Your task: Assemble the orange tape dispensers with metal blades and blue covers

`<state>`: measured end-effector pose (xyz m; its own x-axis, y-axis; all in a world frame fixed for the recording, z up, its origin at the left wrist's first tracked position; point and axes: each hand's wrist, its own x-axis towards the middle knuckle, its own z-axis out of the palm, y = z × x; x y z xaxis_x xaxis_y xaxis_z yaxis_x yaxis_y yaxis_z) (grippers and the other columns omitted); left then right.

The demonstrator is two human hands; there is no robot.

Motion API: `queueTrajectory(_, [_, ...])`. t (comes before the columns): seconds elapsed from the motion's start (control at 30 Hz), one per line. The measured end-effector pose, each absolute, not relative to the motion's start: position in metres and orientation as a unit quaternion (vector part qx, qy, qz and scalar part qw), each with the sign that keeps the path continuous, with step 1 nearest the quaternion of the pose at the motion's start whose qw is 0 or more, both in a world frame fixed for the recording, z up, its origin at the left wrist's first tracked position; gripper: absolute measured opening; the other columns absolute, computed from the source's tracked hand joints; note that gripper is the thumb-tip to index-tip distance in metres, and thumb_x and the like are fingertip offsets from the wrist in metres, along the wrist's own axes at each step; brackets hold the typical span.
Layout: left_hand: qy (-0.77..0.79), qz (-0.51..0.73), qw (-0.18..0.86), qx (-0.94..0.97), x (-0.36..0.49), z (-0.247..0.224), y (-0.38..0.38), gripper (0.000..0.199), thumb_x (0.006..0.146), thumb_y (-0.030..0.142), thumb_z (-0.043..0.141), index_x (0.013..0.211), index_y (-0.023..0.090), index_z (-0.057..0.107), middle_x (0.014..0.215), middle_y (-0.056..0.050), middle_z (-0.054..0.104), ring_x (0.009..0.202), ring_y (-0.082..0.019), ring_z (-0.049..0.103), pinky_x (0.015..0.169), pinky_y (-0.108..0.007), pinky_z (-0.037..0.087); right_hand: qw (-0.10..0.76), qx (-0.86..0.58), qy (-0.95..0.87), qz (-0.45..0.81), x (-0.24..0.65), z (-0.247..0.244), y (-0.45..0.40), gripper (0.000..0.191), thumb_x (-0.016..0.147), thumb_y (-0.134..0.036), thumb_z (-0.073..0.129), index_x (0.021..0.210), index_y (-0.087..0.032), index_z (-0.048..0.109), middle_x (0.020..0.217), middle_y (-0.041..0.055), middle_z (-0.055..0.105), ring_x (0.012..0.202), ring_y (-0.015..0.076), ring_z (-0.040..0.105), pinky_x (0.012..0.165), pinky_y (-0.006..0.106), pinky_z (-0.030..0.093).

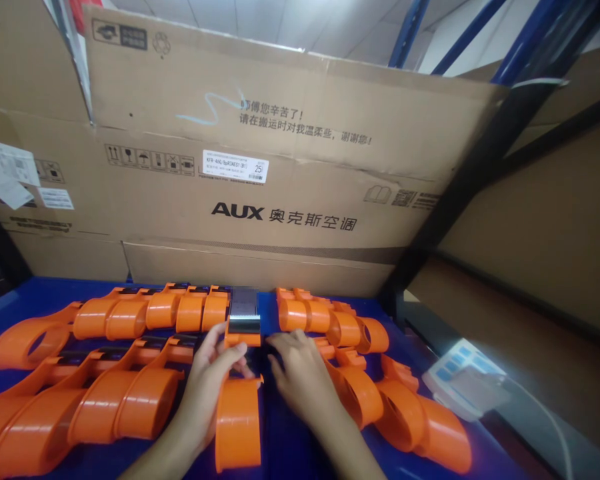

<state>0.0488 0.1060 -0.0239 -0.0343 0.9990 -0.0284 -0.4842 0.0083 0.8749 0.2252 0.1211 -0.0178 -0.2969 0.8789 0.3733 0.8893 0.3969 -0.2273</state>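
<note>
One orange holder (239,423) is clamped in the left hand (214,370), above the blue table (290,440); for the right hand (297,367), the grip I cannot tell. Leftward are ten orange rings (150,403), one cut off; rightward rings (363,393) are partly hidden.

From my feed: brown cardboard (155,220) walls the back, printed AUX. Dark post (455,177) slanting at right, blue beams (409,33) above, pale panelled ceiling (260,21). Blue table (290,443) below.

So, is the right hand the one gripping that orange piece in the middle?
No, the left hand grips the orange piece, while the right hand is off to its right side.
</note>
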Motion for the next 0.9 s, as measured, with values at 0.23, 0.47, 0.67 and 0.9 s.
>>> queueTrajectory(0.23, [0.368, 0.607, 0.614, 0.345, 0.048, -0.029, 0.107, 0.04, 0.077, 0.035, 0.083, 0.11, 0.021, 0.065, 0.064, 0.003, 0.065, 0.058, -0.016, 0.065, 0.063, -0.027, 0.055, 0.21, -0.551, -0.808, 0.016, 0.225, -0.024, 0.124, 0.034, 0.086, -0.002, 0.061, 0.106, -0.026, 0.075, 0.102, 0.008, 0.077, 0.099, 0.0293, 0.065, 0.084, 0.038, 0.047])
queueTrajectory(0.47, [0.358, 0.602, 0.613, 0.364, 0.048, -0.03, 0.106, 0.038, 0.082, 0.035, 0.079, 0.114, 0.021, 0.064, 0.067, 0.003, 0.065, 0.061, -0.017, 0.063, 0.065, -0.029, 0.057, 0.229, -0.554, -0.799, 0.05, 0.226, -0.025, 0.129, 0.023, 0.087, -0.003, 0.06, 0.094, -0.023, 0.07, 0.093, 0.007, 0.073, 0.094, 0.0269, 0.063, 0.081, 0.035, 0.045])
queueTrajectory(0.67, [0.365, 0.606, 0.632, 0.317, 0.049, -0.024, 0.103, 0.023, 0.081, 0.031, 0.079, 0.097, 0.021, 0.066, 0.068, 0.004, 0.064, 0.061, -0.013, 0.062, 0.065, -0.025, 0.057, 0.333, -0.503, -0.788, 0.124, 0.23, -0.017, 0.126, 0.012, 0.1, -0.015, 0.051, 0.098, -0.024, 0.059, 0.1, 0.0056, 0.068, 0.09, 0.023, 0.063, 0.08, 0.034, 0.049])
queueTrajectory(0.9, [0.378, 0.574, 0.68, 0.255, 0.053, -0.027, 0.102, 0.026, 0.073, 0.034, 0.084, 0.085, 0.018, 0.068, 0.068, 0.002, 0.064, 0.057, -0.016, 0.061, 0.063, -0.039, 0.064, 0.48, -0.388, -0.711, 0.337, 0.222, -0.012, 0.116, 0.005, 0.103, -0.029, 0.053, 0.099, -0.026, 0.051, 0.105, 0.0052, 0.061, 0.087, 0.0196, 0.066, 0.075, 0.031, 0.057])
